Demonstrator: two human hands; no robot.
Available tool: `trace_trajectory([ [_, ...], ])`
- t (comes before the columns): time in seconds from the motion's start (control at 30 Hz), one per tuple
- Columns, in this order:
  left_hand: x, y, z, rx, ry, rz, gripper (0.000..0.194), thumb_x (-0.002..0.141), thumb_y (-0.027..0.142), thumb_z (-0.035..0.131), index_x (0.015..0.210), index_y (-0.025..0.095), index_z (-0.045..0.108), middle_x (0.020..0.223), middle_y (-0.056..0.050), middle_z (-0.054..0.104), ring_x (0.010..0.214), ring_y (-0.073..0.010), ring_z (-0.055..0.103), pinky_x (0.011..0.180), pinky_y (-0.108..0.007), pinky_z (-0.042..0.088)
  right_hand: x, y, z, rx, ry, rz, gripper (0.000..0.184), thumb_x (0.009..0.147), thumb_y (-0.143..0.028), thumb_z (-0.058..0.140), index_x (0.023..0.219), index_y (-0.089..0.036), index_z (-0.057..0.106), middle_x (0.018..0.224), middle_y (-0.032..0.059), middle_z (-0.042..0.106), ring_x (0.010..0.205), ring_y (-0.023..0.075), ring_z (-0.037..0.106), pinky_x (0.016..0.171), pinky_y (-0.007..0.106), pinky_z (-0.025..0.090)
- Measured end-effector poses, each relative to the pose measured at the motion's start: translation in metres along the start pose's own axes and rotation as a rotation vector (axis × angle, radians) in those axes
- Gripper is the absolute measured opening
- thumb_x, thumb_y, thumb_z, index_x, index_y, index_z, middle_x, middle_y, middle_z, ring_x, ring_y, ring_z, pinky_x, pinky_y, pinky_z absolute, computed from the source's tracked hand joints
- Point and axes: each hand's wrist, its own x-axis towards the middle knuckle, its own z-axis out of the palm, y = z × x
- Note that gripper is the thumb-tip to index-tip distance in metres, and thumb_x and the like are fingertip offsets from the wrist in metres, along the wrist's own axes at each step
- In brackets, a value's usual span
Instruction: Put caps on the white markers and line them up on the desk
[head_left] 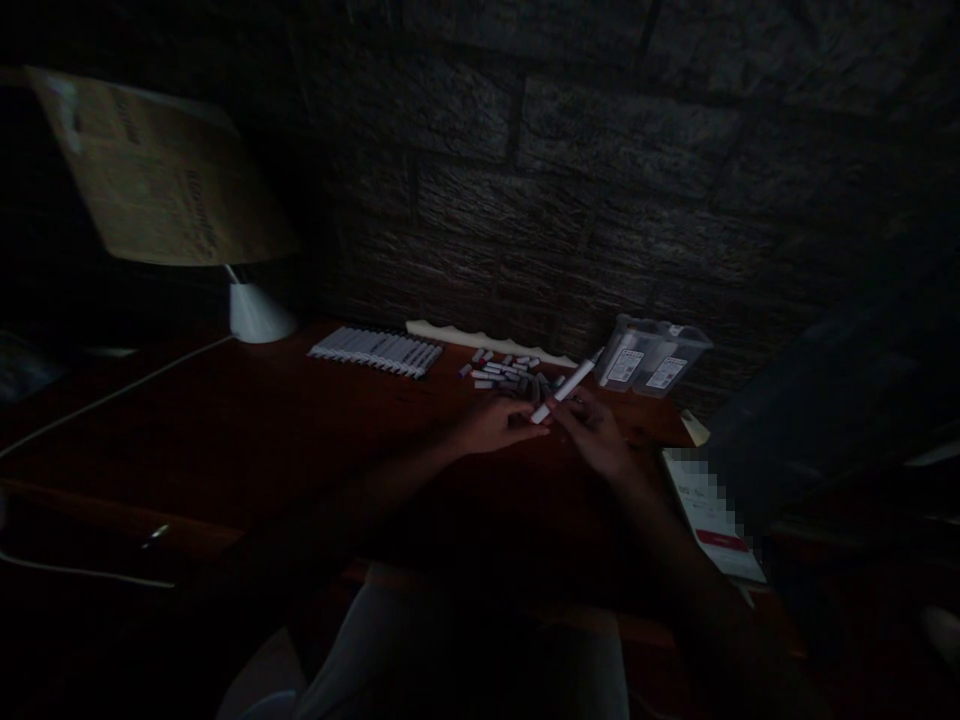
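Observation:
A white marker [574, 384] slants up to the right in front of me, its thin tip pointing at the wall. My right hand [596, 432] is closed around the middle of it. At its lower end, the fingers of my left hand [495, 425] pinch the barrel. Just behind my hands lies a loose pile of marker caps [506, 372], white and dark. To the left of the pile, several white markers [375, 350] lie side by side in a row. Dim light hides the finer details of my fingers.
Clear plastic containers [651, 360] with labels stand at the back right. A lamp [259, 312] with a paper-like shade stands at the left, its cord crossing the wooden table [315, 430]. A printed booklet [709, 510] lies at the right edge. A stone wall [480, 200] rises behind.

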Motion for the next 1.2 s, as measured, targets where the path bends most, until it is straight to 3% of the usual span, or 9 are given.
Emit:
trace_trajectory([
  [0.13,0.0,-0.004,-0.001,0.011,0.002,-0.019,0.028,0.091,0.04,0.062,0.096,0.015,0.074,0.084,-0.004,0.073,0.074,-0.0147,0.061,0.067,-0.025,0.044,0.001,0.0,-0.004,-0.051,0.081,-0.019,0.04,0.071,-0.055,0.077,0.087,-0.02,0.067,0.079,0.0014,0.071,0.069,0.0163,0.063,0.058,0.027,0.045],
  [0.3,0.0,-0.005,-0.002,0.04,0.012,-0.058,0.03,0.092,0.04,0.06,0.084,0.014,0.071,0.07,-0.001,0.065,0.063,-0.0124,0.055,0.06,-0.024,0.039,0.003,-0.004,-0.014,-0.128,0.193,-0.044,0.04,0.073,-0.058,0.074,0.079,-0.018,0.07,0.073,0.0007,0.068,0.067,0.015,0.059,0.066,0.029,0.046],
  [0.5,0.002,-0.007,0.0,-0.053,0.02,-0.057,0.025,0.093,0.037,0.057,0.097,0.014,0.068,0.079,-0.002,0.068,0.07,-0.0134,0.06,0.064,-0.025,0.043,0.001,-0.007,-0.009,-0.094,0.149,-0.075,0.036,0.069,-0.054,0.078,0.08,-0.02,0.073,0.087,0.0043,0.074,0.082,0.0195,0.066,0.079,0.034,0.05],
  [0.67,0.002,-0.008,0.0,-0.063,0.023,-0.059,0.024,0.093,0.037,0.057,0.101,0.015,0.066,0.083,-0.003,0.068,0.075,-0.0147,0.062,0.068,-0.025,0.045,0.0,-0.007,-0.006,-0.11,0.121,-0.048,0.039,0.067,-0.056,0.077,0.08,-0.02,0.073,0.085,0.0054,0.075,0.076,0.0194,0.066,0.071,0.032,0.05],
  [0.87,0.002,-0.003,-0.001,-0.045,0.045,-0.039,0.024,0.095,0.039,0.054,0.099,0.016,0.062,0.084,-0.003,0.066,0.077,-0.0151,0.06,0.071,-0.026,0.045,-0.003,-0.011,-0.008,-0.213,0.147,-0.02,0.05,0.077,-0.066,0.066,0.071,-0.017,0.073,0.069,0.0046,0.069,0.06,0.0151,0.057,0.057,0.027,0.042],
  [1.03,0.001,0.003,-0.002,-0.076,0.073,-0.027,0.023,0.1,0.035,0.043,0.107,0.018,0.056,0.094,-0.005,0.068,0.087,-0.0167,0.061,0.083,-0.029,0.047,-0.003,-0.017,-0.01,-0.199,0.263,-0.038,0.055,0.074,-0.07,0.066,0.061,-0.016,0.068,0.052,-0.0004,0.055,0.051,0.0125,0.048,0.051,0.026,0.035],
  [1.2,0.001,0.0,-0.001,-0.072,0.058,-0.039,0.026,0.102,0.035,0.037,0.112,0.018,0.053,0.097,-0.006,0.066,0.086,-0.0154,0.061,0.084,-0.029,0.048,0.0,-0.014,-0.014,-0.175,0.389,-0.074,0.055,0.075,-0.07,0.066,0.061,-0.017,0.067,0.057,0.0023,0.061,0.054,0.0133,0.05,0.053,0.027,0.036],
])
